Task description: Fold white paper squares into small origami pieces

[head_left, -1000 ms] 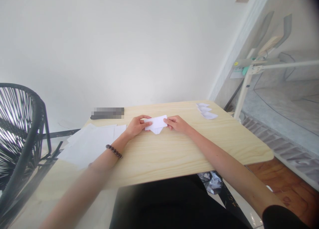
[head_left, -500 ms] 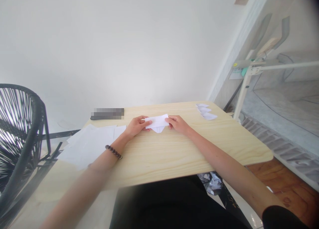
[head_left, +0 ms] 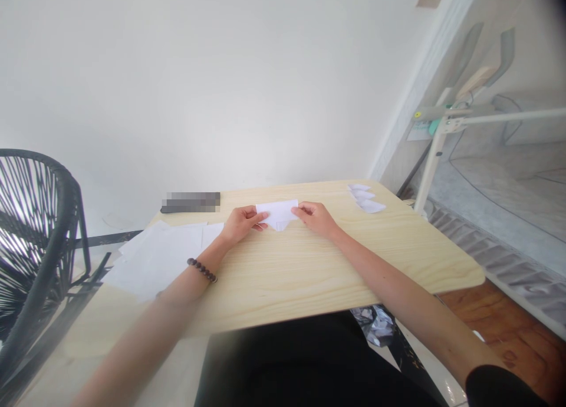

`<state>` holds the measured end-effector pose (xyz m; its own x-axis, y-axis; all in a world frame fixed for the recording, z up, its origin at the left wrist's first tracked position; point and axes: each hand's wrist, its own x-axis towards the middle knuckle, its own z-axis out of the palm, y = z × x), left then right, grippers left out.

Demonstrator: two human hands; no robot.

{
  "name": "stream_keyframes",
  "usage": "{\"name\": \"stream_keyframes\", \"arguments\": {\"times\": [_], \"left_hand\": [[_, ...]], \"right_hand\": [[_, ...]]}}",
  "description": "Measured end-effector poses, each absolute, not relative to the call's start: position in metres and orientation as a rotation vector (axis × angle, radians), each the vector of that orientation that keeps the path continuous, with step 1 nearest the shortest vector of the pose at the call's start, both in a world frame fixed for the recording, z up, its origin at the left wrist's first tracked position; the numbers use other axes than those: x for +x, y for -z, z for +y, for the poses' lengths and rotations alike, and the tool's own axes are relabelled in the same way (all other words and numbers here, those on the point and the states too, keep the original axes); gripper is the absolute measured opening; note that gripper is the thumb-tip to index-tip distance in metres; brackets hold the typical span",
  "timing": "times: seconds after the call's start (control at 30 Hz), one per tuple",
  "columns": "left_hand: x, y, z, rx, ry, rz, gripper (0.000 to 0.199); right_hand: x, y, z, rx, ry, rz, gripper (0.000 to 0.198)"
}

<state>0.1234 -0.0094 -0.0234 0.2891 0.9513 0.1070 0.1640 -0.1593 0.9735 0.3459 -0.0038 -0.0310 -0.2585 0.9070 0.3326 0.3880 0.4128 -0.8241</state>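
Between my two hands is a folded piece of white paper (head_left: 277,211), a wide band with a small pointed flap at its lower edge. My left hand (head_left: 242,223) pinches its left end, thumb on the front face; a dark bead bracelet circles that wrist. At the other end, my right hand (head_left: 315,217) grips the paper between thumb and fingers. The fingers behind the paper are partly hidden. Both hands are just above the wooden table (head_left: 318,277), and I cannot tell whether the paper touches it.
White paper sheets (head_left: 172,253) lie at the table's left. Several small folded paper pieces (head_left: 366,199) stand in a row at the back right. A dark pixelated object (head_left: 190,203) sits at the back left. A black woven chair (head_left: 53,218) is beside the table's left.
The paper's band has tilted so more of its face shows, and the lower flap looks shorter. Both hands keep hold of the ends and have barely shifted.
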Motion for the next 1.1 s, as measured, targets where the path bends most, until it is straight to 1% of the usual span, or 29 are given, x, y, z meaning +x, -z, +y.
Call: {"name": "stream_keyframes", "arguments": {"times": [0.1,0.27,0.4,0.53,0.67,0.83,0.97,1.1], "left_hand": [[0.123,0.024,-0.008,1.587,-1.076,1.04,0.032],[0.122,0.025,-0.006,1.667,-1.177,1.05,0.034],[0.118,0.028,-0.004,1.852,-1.16,1.093,0.028],[0.115,0.029,-0.001,2.22,-0.973,1.185,0.02],[0.114,0.029,-0.002,2.474,-0.762,1.199,0.024],[0.112,0.03,-0.003,2.634,-0.685,1.226,0.032],[0.113,0.031,-0.001,2.705,-0.623,1.359,0.033],[0.113,0.029,-0.003,2.789,-0.584,1.363,0.032]], "right_hand": [[0.345,0.029,-0.006,-1.09,-0.739,-1.823,0.033],[0.343,0.028,-0.008,-1.066,-0.859,-1.773,0.03],[0.344,0.032,-0.003,-1.066,-0.74,-1.85,0.023],[0.348,0.037,0.004,-1.078,-0.524,-2.084,0.017],[0.352,0.037,0.003,-1.092,-0.335,-2.23,0.013],[0.356,0.031,0.0,-1.103,-0.334,-2.3,0.02],[0.36,0.03,0.004,-1.094,-0.304,-2.381,0.022],[0.361,0.031,0.006,-1.057,-0.286,-2.406,0.022]]}}
